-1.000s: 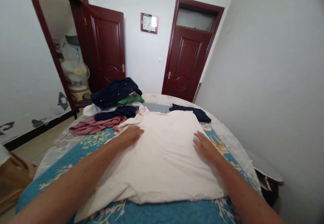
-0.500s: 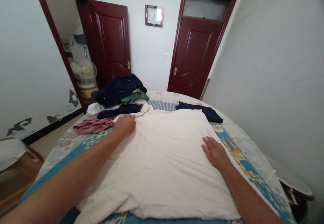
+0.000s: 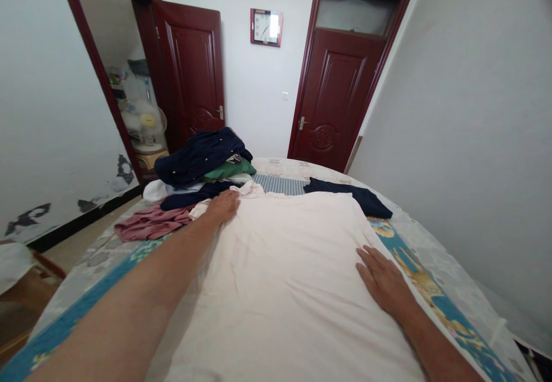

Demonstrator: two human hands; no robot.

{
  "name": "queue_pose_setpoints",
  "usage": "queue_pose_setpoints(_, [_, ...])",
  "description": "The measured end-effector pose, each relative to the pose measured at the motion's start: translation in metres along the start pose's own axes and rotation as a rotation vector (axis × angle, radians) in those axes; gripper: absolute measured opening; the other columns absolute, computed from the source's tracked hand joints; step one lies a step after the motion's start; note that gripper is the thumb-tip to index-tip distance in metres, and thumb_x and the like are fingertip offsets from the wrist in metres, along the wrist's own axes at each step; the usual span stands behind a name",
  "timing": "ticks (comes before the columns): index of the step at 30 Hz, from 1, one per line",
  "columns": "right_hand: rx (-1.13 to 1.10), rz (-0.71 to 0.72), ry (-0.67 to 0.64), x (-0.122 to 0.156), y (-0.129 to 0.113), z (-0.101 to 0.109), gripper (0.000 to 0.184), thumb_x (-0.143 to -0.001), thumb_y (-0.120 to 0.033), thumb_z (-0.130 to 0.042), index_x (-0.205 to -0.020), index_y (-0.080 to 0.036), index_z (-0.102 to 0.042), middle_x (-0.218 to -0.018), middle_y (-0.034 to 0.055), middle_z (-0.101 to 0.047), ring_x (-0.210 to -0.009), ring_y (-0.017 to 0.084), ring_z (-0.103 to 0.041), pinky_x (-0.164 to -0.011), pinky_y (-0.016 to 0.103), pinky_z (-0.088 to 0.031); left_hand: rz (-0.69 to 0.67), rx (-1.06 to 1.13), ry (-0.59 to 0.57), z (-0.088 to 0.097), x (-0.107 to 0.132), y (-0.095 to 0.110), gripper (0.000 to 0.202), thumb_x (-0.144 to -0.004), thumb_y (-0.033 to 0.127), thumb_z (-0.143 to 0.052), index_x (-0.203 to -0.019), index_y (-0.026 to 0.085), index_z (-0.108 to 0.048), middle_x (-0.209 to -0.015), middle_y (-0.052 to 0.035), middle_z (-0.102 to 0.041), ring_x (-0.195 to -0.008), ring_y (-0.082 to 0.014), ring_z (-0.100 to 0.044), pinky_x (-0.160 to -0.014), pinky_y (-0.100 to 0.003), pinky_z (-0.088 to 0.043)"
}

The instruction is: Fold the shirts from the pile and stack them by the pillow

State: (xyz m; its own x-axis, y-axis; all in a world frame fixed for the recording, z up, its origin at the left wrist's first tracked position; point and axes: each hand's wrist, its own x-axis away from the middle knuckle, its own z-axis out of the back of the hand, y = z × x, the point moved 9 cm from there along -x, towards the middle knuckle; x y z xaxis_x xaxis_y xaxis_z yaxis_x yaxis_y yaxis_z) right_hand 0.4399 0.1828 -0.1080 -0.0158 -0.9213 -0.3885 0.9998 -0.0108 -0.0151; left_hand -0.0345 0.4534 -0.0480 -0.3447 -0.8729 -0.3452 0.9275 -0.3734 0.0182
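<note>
Since the earlier frames the left hand [image 3: 222, 206] has slid farther up the cream garment [image 3: 288, 272] to its far left corner, while the right hand [image 3: 383, 281] has drawn back a little along the right edge.

The right hand lies flat on the cloth, palm down and fingers spread, gripping nothing. Just beside it the garment's right edge ends, and a narrow strip of the blue flowered bedspread [image 3: 435, 307] shows before the bed's side and the white wall close by. The garment is spread flat over the middle of the bed.

The left hand also rests palm down with fingers laid out, holding nothing, beside a bunched bit of cloth at the corner. To its left a pink garment [image 3: 149, 224] lies crumpled near the bed's left edge, with open floor beyond.

Farther off are a pile of clothes [image 3: 202, 160], a striped cloth [image 3: 278, 184] and a dark navy garment [image 3: 349, 195] touching the cream one's far right corner. Behind stand two dark red doors and a wall clock [image 3: 266, 26], its numerals too small to read.
</note>
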Motion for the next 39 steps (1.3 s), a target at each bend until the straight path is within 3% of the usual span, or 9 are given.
queue_pose_setpoints(7, [0.073,-0.111,-0.039,0.0,0.01,-0.002,0.06,-0.103,-0.055,-0.032,-0.149,-0.024,-0.055,-0.158,0.011,-0.049,-0.145,0.033,-0.045,-0.116,0.056,-0.04,-0.007,0.014,0.078,-0.007,0.01,0.003,0.05,-0.102,0.042,-0.038,-0.143,0.018,-0.054,-0.151,-0.0162,-0.054,-0.145,-0.0318,-0.041,-0.112,-0.049,-0.042])
queue_pose_setpoints(12, [0.113,-0.201,-0.123,-0.002,0.006,0.007,0.058,-0.104,-0.052,-0.032,-0.152,-0.026,-0.052,-0.161,0.0084,-0.046,-0.147,0.034,-0.043,-0.117,0.058,-0.036,-0.151,0.052,0.159,0.0,0.01,0.012,0.049,-0.101,0.041,-0.039,-0.138,0.015,-0.057,-0.145,-0.0183,-0.057,-0.142,-0.0315,-0.044,-0.117,-0.05,-0.038])
queue_pose_setpoints(15, [0.116,-0.221,-0.146,-0.003,0.003,0.012,0.058,-0.105,-0.051,-0.032,-0.154,-0.026,-0.049,-0.162,0.0083,-0.044,-0.148,0.033,-0.04,-0.119,0.056,-0.034,-0.23,0.077,0.14,0.004,0.021,0.021,0.051,-0.102,0.044,-0.038,-0.138,0.014,-0.057,-0.145,-0.0189,-0.057,-0.14,-0.0328,-0.046,-0.117,-0.054,-0.037])
queue_pose_setpoints(18, [0.116,-0.232,-0.153,-0.002,0.003,0.013,0.057,-0.105,-0.051,-0.033,-0.154,-0.026,-0.048,-0.163,0.008,-0.044,-0.149,0.033,-0.039,-0.119,0.056,-0.032,-0.242,0.136,0.075,0.012,0.053,0.033,0.055,-0.103,0.049,-0.034,-0.143,0.017,-0.055,-0.149,-0.0179,-0.056,-0.14,-0.0322,-0.047,-0.116,-0.054,-0.039])
queue_pose_setpoints(23, [0.103,-0.215,-0.13,0.0,0.005,0.011,0.055,-0.105,-0.05,-0.037,-0.153,-0.027,-0.049,-0.162,0.0099,-0.044,-0.148,0.033,-0.04,-0.119,0.057,-0.032,-0.272,0.209,-0.065,0.03,0.147,0.06,0.058,-0.104,0.054,-0.035,-0.156,0.03,-0.044,-0.158,-0.0093,-0.051,-0.148,-0.0282,-0.043,-0.118,-0.048,-0.039])
queue_pose_setpoints(28, [0.068,-0.167,-0.057,-0.001,0.007,0.01,0.053,-0.103,-0.048,-0.041,-0.147,-0.022,-0.056,-0.154,0.0149,-0.052,-0.143,0.032,-0.047,-0.117,0.051,-0.035,-0.281,0.132,-0.102,0.05,0.224,0.069,0.056,-0.102,0.056,-0.042,-0.154,0.037,-0.049,-0.161,-0.0066,-0.048,-0.15,-0.0315,-0.041,-0.121,-0.056,-0.035])
queue_pose_setpoints(33, [0.063,-0.349,0.058,0.001,0.023,0.03,0.052,-0.104,-0.038,-0.037,-0.138,-0.007,-0.062,-0.134,0.023,-0.065,-0.126,0.03,-0.06,-0.108,0.041,-0.043,-0.249,0.11,-0.037,0.061,0.237,0.063,0.054,-0.102,0.053,-0.042,-0.15,0.034,-0.054,-0.158,-0.0093,-0.051,-0.148,-0.0319,-0.043,-0.121,-0.055,-0.035])
queue_pose_setpoints(36, [0.033,-0.485,0.026,0.003,0.032,0.042,0.045,-0.103,-0.034,-0.038,-0.116,-0.008,-0.073,-0.116,0.0209,-0.072,-0.114,0.028,-0.065,-0.103,0.037,-0.045,-0.267,0.114,0.023,0.06,0.234,0.059,0.053,-0.101,0.053,-0.045,-0.146,0.029,-0.059,-0.153,-0.0119,-0.056,-0.143,-0.0317,-0.049,-0.119,-0.052,-0.039])
queue_pose_setpoints(39, [0.02,-0.598,0.0,0.005,0.036,0.051,0.038,-0.101,-0.033,-0.045,-0.107,-0.012,-0.076,-0.111,0.0181,-0.072,-0.111,0.027,-0.065,-0.1,0.035,-0.045,-0.283,0.116,0.062,0.058,0.232,0.052,0.053,-0.1,0.053,-0.047,-0.141,0.025,-0.063,-0.147,-0.014,-0.06,-0.138,-0.0319,-0.054,-0.117,-0.051,-0.042])
